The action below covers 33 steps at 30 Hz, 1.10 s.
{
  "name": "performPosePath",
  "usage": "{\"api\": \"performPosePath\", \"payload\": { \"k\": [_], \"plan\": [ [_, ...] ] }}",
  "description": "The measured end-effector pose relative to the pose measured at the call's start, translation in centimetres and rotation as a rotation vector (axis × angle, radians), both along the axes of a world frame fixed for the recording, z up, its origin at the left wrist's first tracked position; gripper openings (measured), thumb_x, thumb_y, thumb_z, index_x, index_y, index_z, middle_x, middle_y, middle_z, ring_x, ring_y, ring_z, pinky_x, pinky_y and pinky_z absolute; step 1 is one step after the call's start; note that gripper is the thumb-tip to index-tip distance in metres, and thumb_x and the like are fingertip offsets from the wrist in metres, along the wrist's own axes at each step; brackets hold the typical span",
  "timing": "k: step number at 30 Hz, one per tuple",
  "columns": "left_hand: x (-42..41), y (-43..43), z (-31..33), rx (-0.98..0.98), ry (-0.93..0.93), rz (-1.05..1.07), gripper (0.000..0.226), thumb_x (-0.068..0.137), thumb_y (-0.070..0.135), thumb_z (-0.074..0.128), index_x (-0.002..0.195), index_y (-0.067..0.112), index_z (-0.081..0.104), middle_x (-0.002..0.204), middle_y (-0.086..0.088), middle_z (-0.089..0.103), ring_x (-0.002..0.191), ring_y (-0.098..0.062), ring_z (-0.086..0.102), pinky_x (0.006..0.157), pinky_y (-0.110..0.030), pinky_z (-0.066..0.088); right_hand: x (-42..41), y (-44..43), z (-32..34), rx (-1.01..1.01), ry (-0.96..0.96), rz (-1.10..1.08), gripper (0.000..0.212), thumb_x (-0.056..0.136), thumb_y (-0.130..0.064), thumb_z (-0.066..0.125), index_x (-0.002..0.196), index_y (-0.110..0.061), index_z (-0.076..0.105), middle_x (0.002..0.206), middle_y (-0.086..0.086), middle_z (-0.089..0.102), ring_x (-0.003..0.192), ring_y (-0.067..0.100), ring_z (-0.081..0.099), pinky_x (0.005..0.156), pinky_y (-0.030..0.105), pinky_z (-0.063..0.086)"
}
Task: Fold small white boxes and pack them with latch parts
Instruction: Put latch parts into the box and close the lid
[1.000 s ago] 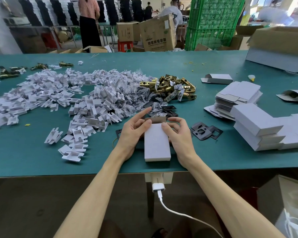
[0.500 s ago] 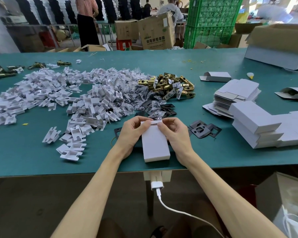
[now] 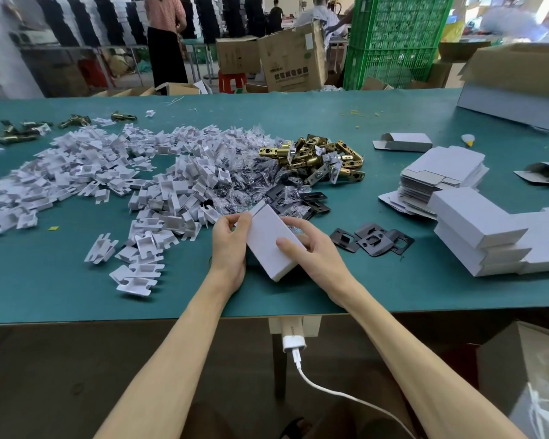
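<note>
A small closed white box (image 3: 268,236) is tilted up off the green table (image 3: 61,286), its far end leaning left. My left hand (image 3: 229,240) grips its left edge with curled fingers. My right hand (image 3: 311,248) holds the right side, thumb pressed on the top face. Brass latch bolts (image 3: 317,158) lie in a heap behind. Black strike plates (image 3: 373,240) sit to the right of my hands, more black plates (image 3: 311,201) just beyond the box. Folded white boxes (image 3: 476,236) are stacked at right.
A wide pile of white cardboard inserts (image 3: 102,182) and clear screw bags (image 3: 251,172) covers the left and middle. Flat box blanks (image 3: 441,172) are stacked at right, a large open carton (image 3: 520,87) at far right. A white cable (image 3: 314,384) hangs under the table edge.
The box flap got closed, then the box was lifted from lying flat and turned so that it slants left. My right thumb moved from the far end onto the top face.
</note>
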<state>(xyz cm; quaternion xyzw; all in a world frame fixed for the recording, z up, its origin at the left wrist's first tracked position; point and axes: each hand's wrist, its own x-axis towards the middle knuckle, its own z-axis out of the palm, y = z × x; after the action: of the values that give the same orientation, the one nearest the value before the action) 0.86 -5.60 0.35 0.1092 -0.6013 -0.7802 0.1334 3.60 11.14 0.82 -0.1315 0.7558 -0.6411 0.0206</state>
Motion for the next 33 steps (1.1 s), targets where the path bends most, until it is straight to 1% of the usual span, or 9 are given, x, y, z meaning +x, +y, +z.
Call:
{"api": "performPosePath", "payload": {
  "k": [3,7,10,12,14,21,27,31,33],
  "plan": [
    [-0.1,0.1,0.1,0.009,0.001,-0.009,0.014,0.105,0.018,0.060,0.097,0.008,0.053,0.093,-0.010,0.058,0.080,-0.017,0.056,0.070,-0.031,0.049,0.0,0.1,0.0,-0.079,-0.001,-0.034,0.033,0.097,-0.031,0.070,0.130,-0.029,0.066,0.100,0.001,0.078,0.092,0.015,0.072,0.080,0.026,0.054],
    [0.1,0.1,0.1,-0.023,0.014,-0.113,0.022,0.102,0.016,0.065,0.084,0.010,0.052,0.086,-0.010,0.055,0.080,-0.021,0.052,0.068,-0.030,0.045,-0.1,0.8,-0.2,-0.286,-0.038,-0.229,0.016,0.093,-0.032,0.073,0.108,-0.030,0.076,0.107,0.003,0.073,0.086,0.011,0.065,0.072,0.022,0.053],
    [0.3,0.2,0.1,-0.058,0.026,-0.186,0.029,0.099,0.015,0.068,0.075,0.013,0.052,0.067,0.005,0.056,0.066,-0.008,0.054,0.059,-0.021,0.050,-0.1,1.0,-0.1,-0.405,-0.132,-0.351,0.026,0.087,-0.037,0.079,0.105,-0.021,0.068,0.105,0.012,0.067,0.083,0.018,0.064,0.070,0.037,0.052],
    [0.3,0.2,0.0,-0.072,0.028,-0.216,0.031,0.099,0.015,0.069,0.073,0.014,0.051,0.063,0.008,0.055,0.062,-0.006,0.053,0.059,-0.020,0.051,-0.1,0.9,0.1,-0.461,-0.173,-0.377,0.038,0.083,-0.044,0.080,0.103,-0.016,0.063,0.096,0.008,0.065,0.078,0.015,0.063,0.067,0.036,0.052],
    [0.4,0.1,0.1,-0.081,0.034,-0.244,0.033,0.099,0.014,0.069,0.072,0.015,0.048,0.062,0.009,0.054,0.062,-0.006,0.053,0.060,-0.022,0.051,-0.1,1.0,0.2,-0.488,-0.197,-0.371,0.037,0.087,-0.046,0.076,0.097,-0.014,0.061,0.088,0.005,0.063,0.075,0.016,0.062,0.066,0.033,0.049],
    [1.0,0.1,0.6,-0.124,0.086,-0.311,0.037,0.096,0.026,0.074,0.066,0.025,0.052,0.072,0.000,0.044,0.068,-0.013,0.039,0.065,-0.031,0.029,-0.1,1.4,0.3,-0.524,-0.230,-0.317,0.031,0.095,-0.036,0.069,0.077,-0.017,0.051,0.081,0.008,0.056,0.079,0.027,0.055,0.061,0.031,0.040],
    [1.3,0.1,0.8,-0.136,0.086,-0.305,0.021,0.089,0.032,0.075,0.083,0.018,0.062,0.083,-0.003,0.056,0.076,-0.014,0.048,0.069,-0.032,0.039,-0.2,1.4,0.3,-0.517,-0.229,-0.315,0.030,0.095,-0.034,0.069,0.077,-0.017,0.051,0.077,0.004,0.058,0.074,0.022,0.057,0.059,0.030,0.041],
    [1.2,0.0,0.5,-0.187,0.114,-0.271,0.031,0.098,0.021,0.072,0.073,0.019,0.055,0.076,-0.004,0.049,0.073,-0.016,0.041,0.065,-0.031,0.031,-0.2,1.1,-0.1,-0.419,-0.160,-0.347,0.031,0.097,-0.037,0.066,0.080,-0.016,0.050,0.079,0.005,0.055,0.072,0.018,0.055,0.059,0.029,0.040],
    [1.2,0.1,0.4,-0.204,0.129,-0.258,0.032,0.099,0.021,0.070,0.069,0.022,0.060,0.076,-0.006,0.050,0.074,-0.020,0.042,0.068,-0.033,0.032,-0.3,0.9,-0.3,-0.377,-0.129,-0.362,0.030,0.099,-0.038,0.064,0.083,-0.015,0.051,0.079,0.002,0.055,0.068,0.012,0.056,0.057,0.026,0.041]
  ]
}}
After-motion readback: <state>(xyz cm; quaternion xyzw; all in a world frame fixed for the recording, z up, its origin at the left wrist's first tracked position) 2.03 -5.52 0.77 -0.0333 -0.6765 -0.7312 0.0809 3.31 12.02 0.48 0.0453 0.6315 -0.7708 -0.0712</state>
